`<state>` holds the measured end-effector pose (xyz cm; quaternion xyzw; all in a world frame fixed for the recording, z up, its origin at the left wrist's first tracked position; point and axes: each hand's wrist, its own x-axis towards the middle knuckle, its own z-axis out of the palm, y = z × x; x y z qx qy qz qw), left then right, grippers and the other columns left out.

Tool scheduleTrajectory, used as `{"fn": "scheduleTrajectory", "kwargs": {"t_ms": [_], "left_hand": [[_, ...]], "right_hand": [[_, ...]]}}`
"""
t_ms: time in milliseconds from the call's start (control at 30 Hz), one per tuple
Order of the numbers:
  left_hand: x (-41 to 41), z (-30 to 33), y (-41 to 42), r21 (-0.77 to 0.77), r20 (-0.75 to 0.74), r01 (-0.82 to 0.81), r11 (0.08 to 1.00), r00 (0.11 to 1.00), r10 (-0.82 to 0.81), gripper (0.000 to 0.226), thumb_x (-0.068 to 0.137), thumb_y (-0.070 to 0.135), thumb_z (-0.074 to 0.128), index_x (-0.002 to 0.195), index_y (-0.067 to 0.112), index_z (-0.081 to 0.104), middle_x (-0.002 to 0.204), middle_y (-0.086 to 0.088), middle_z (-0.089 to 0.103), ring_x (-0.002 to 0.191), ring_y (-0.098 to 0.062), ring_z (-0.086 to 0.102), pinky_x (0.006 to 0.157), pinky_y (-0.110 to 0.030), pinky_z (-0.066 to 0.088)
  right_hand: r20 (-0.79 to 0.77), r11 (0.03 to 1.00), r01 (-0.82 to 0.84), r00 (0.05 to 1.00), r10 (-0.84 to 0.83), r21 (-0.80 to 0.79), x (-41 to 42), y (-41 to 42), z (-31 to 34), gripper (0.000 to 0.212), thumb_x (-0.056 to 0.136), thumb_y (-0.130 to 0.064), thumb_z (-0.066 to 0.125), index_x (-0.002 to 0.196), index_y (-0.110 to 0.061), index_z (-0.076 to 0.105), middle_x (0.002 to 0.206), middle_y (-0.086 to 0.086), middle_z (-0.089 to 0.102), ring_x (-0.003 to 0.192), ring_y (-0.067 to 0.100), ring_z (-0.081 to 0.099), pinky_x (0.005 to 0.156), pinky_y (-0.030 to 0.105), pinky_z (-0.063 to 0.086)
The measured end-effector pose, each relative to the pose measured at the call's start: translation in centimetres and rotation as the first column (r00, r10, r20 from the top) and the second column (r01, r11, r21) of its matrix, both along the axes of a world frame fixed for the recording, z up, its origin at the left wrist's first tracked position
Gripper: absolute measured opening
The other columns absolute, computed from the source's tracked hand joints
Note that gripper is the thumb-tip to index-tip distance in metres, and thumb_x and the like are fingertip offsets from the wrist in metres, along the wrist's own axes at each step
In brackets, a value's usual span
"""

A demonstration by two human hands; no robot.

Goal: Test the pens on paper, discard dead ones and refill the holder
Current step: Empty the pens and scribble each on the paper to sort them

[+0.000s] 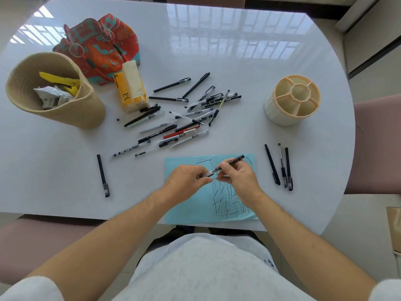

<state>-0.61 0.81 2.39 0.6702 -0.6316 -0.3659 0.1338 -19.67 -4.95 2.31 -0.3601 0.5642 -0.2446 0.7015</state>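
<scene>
Over the blue paper (pixel 188 211), covered in black scribbles, both hands hold one black pen (pixel 235 160). My right hand (pixel 237 177) grips its barrel. My left hand (pixel 186 179) pinches the clear cap end (pixel 208 174). A heap of several pens (pixel 180 118) lies in the middle of the table. Three black pens (pixel 282 168) lie side by side right of the paper. One lone black pen (pixel 103 175) lies to the left. The cream pen holder (pixel 291 101), with divided compartments, stands at the right with nothing visible in it.
A woven beige basket (pixel 82 109) holding crumpled paper and yellow scraps stands at the left. Behind it are a red and teal bag (pixel 99 46) and a yellow tissue pack (pixel 130 88). Pink chairs (pixel 377 144) flank the white table (pixel 238 51).
</scene>
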Motion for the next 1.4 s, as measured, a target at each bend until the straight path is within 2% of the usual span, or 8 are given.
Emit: {"fn": "scheduleTrajectory", "kwargs": {"t_ms": [100,200,333,467,833,1033,1167,1400], "left_hand": [[0.5,-0.6,-0.3,0.007,0.071,0.015,1.0,0.997,-0.016,0.04,0.09,0.049,0.063,0.126,0.032,0.059,0.118,0.012,0.063,0.113,-0.008,0.053,0.094,-0.033,0.047],[1.8,-1.4,0.4,0.007,0.179,0.008,1.0,0.984,-0.009,0.043,0.092,0.035,0.063,0.133,0.028,0.054,0.134,0.008,0.054,0.129,-0.013,0.041,0.101,-0.039,0.045],[3.2,-2.3,1.6,0.048,0.294,0.06,0.997,0.953,-0.072,0.048,0.089,0.028,0.066,0.135,0.023,0.054,0.144,0.001,0.045,0.136,-0.021,0.034,0.108,-0.04,0.039],[3.9,-3.1,2.7,0.088,0.365,0.087,0.992,0.924,-0.113,0.055,0.086,0.033,0.068,0.137,0.024,0.05,0.152,-0.002,0.033,0.141,-0.023,0.026,0.112,-0.038,0.033],[4.1,-3.5,3.4,0.087,0.346,0.07,0.994,0.933,-0.096,0.06,0.084,0.031,0.071,0.139,0.026,0.048,0.156,0.0,0.027,0.143,-0.023,0.023,0.112,-0.038,0.031],[4.4,-3.3,2.9,0.131,0.292,0.047,0.99,0.953,-0.084,0.059,0.083,0.025,0.068,0.139,0.027,0.049,0.158,0.0,0.026,0.143,-0.022,0.022,0.115,-0.039,0.03],[4.5,-3.1,3.0,0.128,0.269,0.041,0.991,0.96,-0.075,0.057,0.083,0.023,0.067,0.138,0.026,0.051,0.157,0.0,0.027,0.143,-0.021,0.022,0.115,-0.039,0.03],[3.5,-2.1,1.8,-0.007,0.098,-0.134,0.991,0.986,0.134,0.038,0.094,0.026,0.061,0.131,0.019,0.058,0.14,0.0,0.049,0.135,-0.019,0.034,0.114,-0.035,0.029]], "right_hand": [[-0.283,0.994,-0.078,0.958,0.053,-0.076,-2.2,-3.2,0.0,0.005,0.101,-0.009,0.059,0.103,-0.012,0.063,0.098,0.015,0.072,0.07,0.018,0.066,0.072,0.037,0.062],[-0.765,0.89,-0.45,0.596,0.244,-0.067,-5.9,-5.9,-1.0,0.015,0.1,-0.02,0.058,0.114,-0.015,0.057,0.097,0.007,0.067,0.087,0.027,0.064,0.072,0.039,0.048],[-0.894,0.782,-0.623,0.357,0.273,-0.01,-8.8,-6.3,-2.8,0.026,0.097,-0.017,0.056,0.123,-0.014,0.058,0.096,0.011,0.07,0.087,0.034,0.063,0.069,0.038,0.048],[-0.941,0.78,-0.624,0.286,0.18,-0.041,-9.8,-6.0,-3.2,0.029,0.095,-0.013,0.06,0.123,-0.009,0.06,0.116,0.017,0.067,0.102,0.04,0.064,0.082,0.042,0.051],[-0.76,0.837,-0.475,0.64,0.117,-0.271,5.6,-13.8,-2.2,0.029,0.095,-0.032,0.061,0.11,-0.01,0.071,0.106,0.008,0.072,0.1,0.024,0.064,0.086,0.032,0.048],[-0.781,0.89,-0.434,0.601,0.171,-0.139,9.3,-18.6,-4.5,0.043,0.085,-0.047,0.074,0.096,-0.007,0.063,0.095,0.011,0.067,0.083,0.027,0.06,0.067,0.031,0.042],[-0.755,0.927,-0.37,0.625,0.2,-0.061,8.3,-18.8,-4.2,0.027,0.084,-0.034,0.075,0.087,-0.012,0.061,0.083,0.01,0.062,0.066,0.025,0.056,0.057,0.03,0.046],[-0.334,0.968,-0.238,0.921,0.199,-0.08,2.9,-10.1,-0.5,0.011,0.094,-0.013,0.064,0.097,-0.003,0.068,0.076,0.009,0.075,0.059,0.017,0.065,0.052,0.029,0.055]]}}
